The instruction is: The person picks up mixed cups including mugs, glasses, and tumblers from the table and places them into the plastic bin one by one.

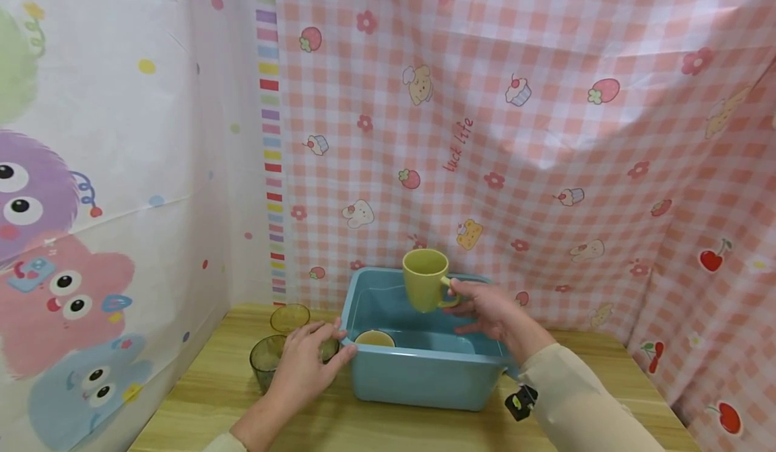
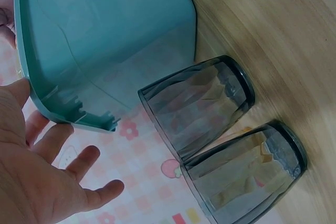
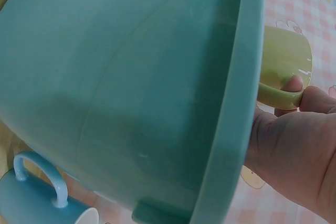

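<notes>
My right hand (image 1: pixel 485 307) holds a yellow-green mug (image 1: pixel 421 283) by its handle, above the inside of a blue plastic basin (image 1: pixel 424 378). The mug is nearly upright in the head view. In the right wrist view, the basin wall hides part of the mug (image 3: pixel 286 59). My left hand (image 1: pixel 306 358) touches the basin's left front corner, its thumb and fingertips at the rim and the other fingers (image 2: pixel 84 163) spread. A cup with a pale yellow inside (image 1: pixel 374 338) sits in the basin at the left, mostly hidden by the front wall.
Left of the basin stand a dark clear glass (image 1: pixel 265 364), another dark glass (image 1: pixel 330 348) partly behind my left hand, and an amber glass (image 1: pixel 289 318). A blue mug (image 3: pixel 31 198) stands by the basin's right side. Printed cloths (image 1: pixel 485 135) hang behind the wooden table (image 1: pixel 200 384).
</notes>
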A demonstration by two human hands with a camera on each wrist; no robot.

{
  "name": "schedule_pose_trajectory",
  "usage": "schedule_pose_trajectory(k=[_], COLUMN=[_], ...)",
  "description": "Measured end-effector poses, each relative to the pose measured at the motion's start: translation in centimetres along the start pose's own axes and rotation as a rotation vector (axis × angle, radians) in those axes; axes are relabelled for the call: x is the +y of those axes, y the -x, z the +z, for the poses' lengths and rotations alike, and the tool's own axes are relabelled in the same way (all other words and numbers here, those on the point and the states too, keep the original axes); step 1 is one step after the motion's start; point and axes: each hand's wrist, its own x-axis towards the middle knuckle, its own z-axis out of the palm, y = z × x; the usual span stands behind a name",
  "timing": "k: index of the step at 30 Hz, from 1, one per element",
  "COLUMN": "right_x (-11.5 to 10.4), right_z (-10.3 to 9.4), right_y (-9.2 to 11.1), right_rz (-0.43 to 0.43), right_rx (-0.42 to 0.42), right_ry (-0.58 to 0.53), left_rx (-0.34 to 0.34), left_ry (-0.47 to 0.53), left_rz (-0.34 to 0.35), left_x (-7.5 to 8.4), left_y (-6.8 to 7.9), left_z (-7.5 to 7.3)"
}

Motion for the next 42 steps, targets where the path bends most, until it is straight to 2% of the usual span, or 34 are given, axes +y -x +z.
schedule_pose_trajectory(k=[9, 21, 42], right_x=[0.4, 1.1, 2.3], right_z=[0.8, 2.0, 4.2], right_y=[-0.3, -1.3, -2.9], right_rz=[0.011, 0.042, 0.07], right_rx=[-0.053, -0.037, -0.06], right_ry=[0.054, 0.097, 0.19], left_rx=[-0.018, -0.023, -0.009], left_ry=[-0.001, -0.012, -0.075], left_rz=[-0.016, -0.007, 0.067], left_x=[0.0, 0.1, -0.6], left_y=[0.0, -0.1, -0.1], left_z=[-0.1, -0.1, -0.3])
